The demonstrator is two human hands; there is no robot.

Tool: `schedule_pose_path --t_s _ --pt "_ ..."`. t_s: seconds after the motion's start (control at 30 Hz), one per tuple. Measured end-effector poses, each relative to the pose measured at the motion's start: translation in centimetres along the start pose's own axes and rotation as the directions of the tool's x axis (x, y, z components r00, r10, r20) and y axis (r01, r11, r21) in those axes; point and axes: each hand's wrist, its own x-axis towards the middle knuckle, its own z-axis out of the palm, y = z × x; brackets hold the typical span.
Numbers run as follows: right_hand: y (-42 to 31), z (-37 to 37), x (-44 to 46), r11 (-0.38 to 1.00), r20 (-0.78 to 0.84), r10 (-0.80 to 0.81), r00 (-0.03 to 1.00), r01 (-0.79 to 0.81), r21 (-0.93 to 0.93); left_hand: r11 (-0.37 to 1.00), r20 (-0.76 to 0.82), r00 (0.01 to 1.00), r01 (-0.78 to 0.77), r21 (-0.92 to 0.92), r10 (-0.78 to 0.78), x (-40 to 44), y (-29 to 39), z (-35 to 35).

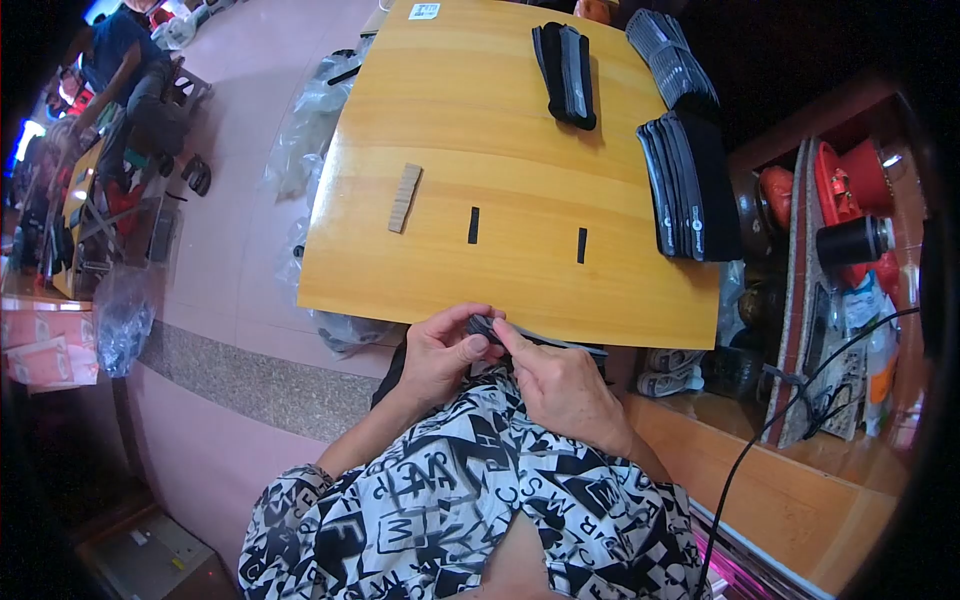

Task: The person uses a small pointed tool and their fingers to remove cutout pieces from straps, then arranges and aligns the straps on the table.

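Just below the front edge of the yellow wooden table [400, 270], my left hand [440, 352] is closed on a dark grey sock [483, 326]. My right hand [560, 385] is pinched on the same sock from the other side, its index finger on it near the left thumb. More of the dark fabric runs behind my right hand, mostly hidden. On the table ahead lie a cardboard strip [405, 198] and two black strips, one on the left [473, 225] and one on the right [581, 245].
Folded dark socks lie in a bundle [565, 75] at the table's far side and in stacks [685, 185] along its right edge. Shelves at the right hold a black cylinder [850, 241] and red items. A person [125, 60] sits at the far left. Plastic bags [310, 130] lie beside the table.
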Motion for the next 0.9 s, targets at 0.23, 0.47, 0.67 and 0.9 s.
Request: schedule_pose_path --t_s 0.23,0.47,0.67,0.9 --pt "-0.1 -0.1 -0.1 0.997 0.013 0.075 0.997 -0.075 0.017 1.000 -0.005 1.000 0.006 -0.002 -0.006 -0.3 -0.1 0.2" --pt "-0.3 -0.2 -0.4 0.970 0.055 0.164 0.985 -0.171 0.171 0.982 -0.033 0.999 -0.011 0.190 0.018 -0.5 0.0 0.5" --pt "0.5 0.2 -0.9 0.942 -0.001 0.143 0.990 -0.136 0.308 0.886 0.065 0.984 -0.178 0.429 0.167 -0.9 0.1 0.8" --pt "0.6 0.5 -1.4 0.754 0.136 0.313 0.940 -0.333 0.566 0.635 0.163 0.943 -0.316 0.705 0.289 -1.1 0.5 1.9"
